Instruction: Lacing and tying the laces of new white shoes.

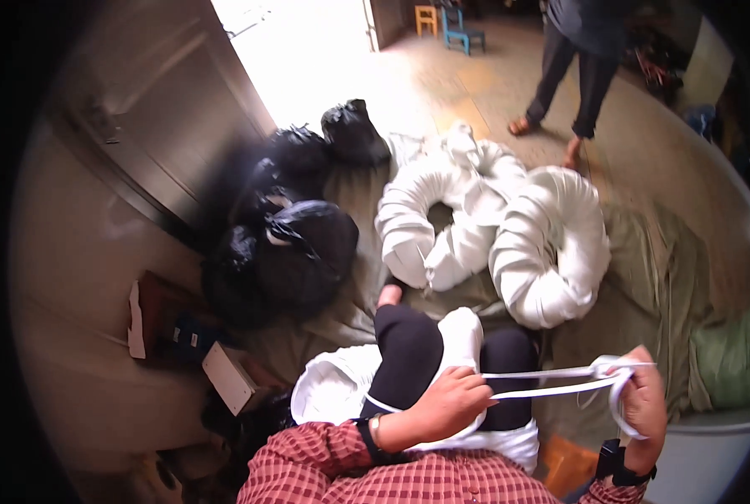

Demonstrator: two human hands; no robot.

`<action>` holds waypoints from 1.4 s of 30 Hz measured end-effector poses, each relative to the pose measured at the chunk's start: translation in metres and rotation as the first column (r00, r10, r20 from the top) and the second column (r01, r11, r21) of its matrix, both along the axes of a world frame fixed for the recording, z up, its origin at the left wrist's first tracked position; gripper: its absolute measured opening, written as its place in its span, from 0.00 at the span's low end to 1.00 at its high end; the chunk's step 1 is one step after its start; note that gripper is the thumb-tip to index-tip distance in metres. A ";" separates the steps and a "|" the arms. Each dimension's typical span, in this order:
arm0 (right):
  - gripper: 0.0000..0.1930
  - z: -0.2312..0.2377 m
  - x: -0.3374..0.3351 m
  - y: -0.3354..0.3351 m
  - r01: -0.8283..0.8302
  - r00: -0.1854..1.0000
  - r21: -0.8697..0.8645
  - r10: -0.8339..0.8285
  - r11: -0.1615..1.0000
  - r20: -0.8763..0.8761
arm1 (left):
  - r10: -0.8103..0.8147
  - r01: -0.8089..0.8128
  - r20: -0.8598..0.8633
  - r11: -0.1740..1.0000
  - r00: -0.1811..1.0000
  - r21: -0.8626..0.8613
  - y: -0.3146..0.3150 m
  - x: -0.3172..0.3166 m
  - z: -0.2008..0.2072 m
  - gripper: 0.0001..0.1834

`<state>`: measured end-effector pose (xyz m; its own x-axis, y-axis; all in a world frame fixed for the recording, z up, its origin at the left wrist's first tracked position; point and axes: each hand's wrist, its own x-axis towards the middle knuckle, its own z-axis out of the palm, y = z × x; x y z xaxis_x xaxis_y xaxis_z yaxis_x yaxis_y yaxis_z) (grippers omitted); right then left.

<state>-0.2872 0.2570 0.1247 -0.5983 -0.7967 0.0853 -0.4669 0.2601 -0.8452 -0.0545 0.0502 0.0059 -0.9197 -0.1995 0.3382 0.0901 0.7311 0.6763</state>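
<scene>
Over my lap, my left hand [452, 401] closes its fingers round the ends of a flat white strap [551, 391]. Two lengths of it run taut to my right hand [644, 403], out to the right, which grips the other end. Loose loops of the strap hang by the right fingers. White fabric [461, 336] lies between and under my dark-trousered knees, and a rolled white piece [329, 391] rests beside my left thigh. From there a thin white strip crosses my leg toward the left hand.
White ring-shaped fabric bundles [551, 294] lie ahead on a green cloth [644, 336]. Several black plastic bags [308, 252] stand at left. A small box-like object [228, 378] is near my left side. A person [572, 76] stands beyond; small chairs [459, 34] are farther back.
</scene>
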 end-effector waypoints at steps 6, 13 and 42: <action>0.13 -0.192 -0.077 0.093 0.239 0.781 0.149 -0.281 0.959 0.557 | 0.479 -0.382 0.306 0.065 0.823 0.922 -0.030 0.088 -0.063 0.20; 0.09 -0.315 -0.068 0.088 0.681 0.165 -0.276 0.224 0.679 0.960 | 0.445 -0.040 0.319 -0.531 0.837 0.846 -0.086 0.125 -0.083 0.13; 0.07 -0.142 0.078 -0.068 -0.205 0.964 -0.040 0.209 0.978 0.162 | 0.250 -0.325 0.293 0.914 0.923 0.243 -0.037 0.072 -0.021 0.08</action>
